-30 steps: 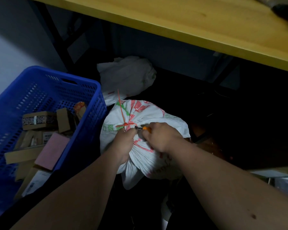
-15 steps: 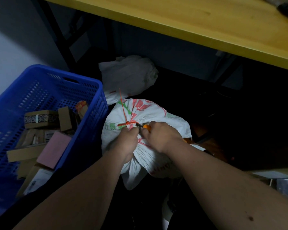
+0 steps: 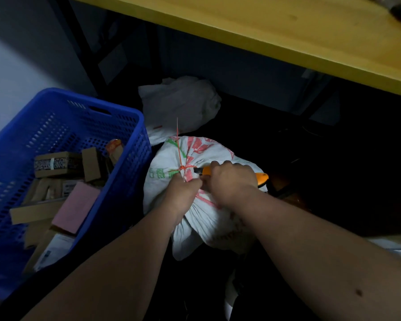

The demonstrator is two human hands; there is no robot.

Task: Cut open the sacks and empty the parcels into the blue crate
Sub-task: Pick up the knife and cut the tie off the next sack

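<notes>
A white woven sack [image 3: 208, 156] with red and green print lies on the dark floor, its neck tied by a red cable tie [image 3: 180, 166]. My left hand [image 3: 182, 195] grips the bunched neck just below the tie. My right hand [image 3: 229, 179] grips an orange utility knife [image 3: 261, 178], whose tip sits beside the tie. To the left stands the blue crate [image 3: 116, 117], holding several cardboard parcels [image 3: 56, 164] and a pink one [image 3: 75, 205].
A crumpled empty white sack [image 3: 181, 100] lies behind the tied one. A yellow tabletop [image 3: 287, 35] overhangs the scene, with black table legs [image 3: 83, 45] behind the crate. The floor to the right is dark and hard to read.
My right hand has shifted slightly, so the knife's orange rear end now shows behind it. The blade tip stays at the red tie. The left hand keeps its grip.
</notes>
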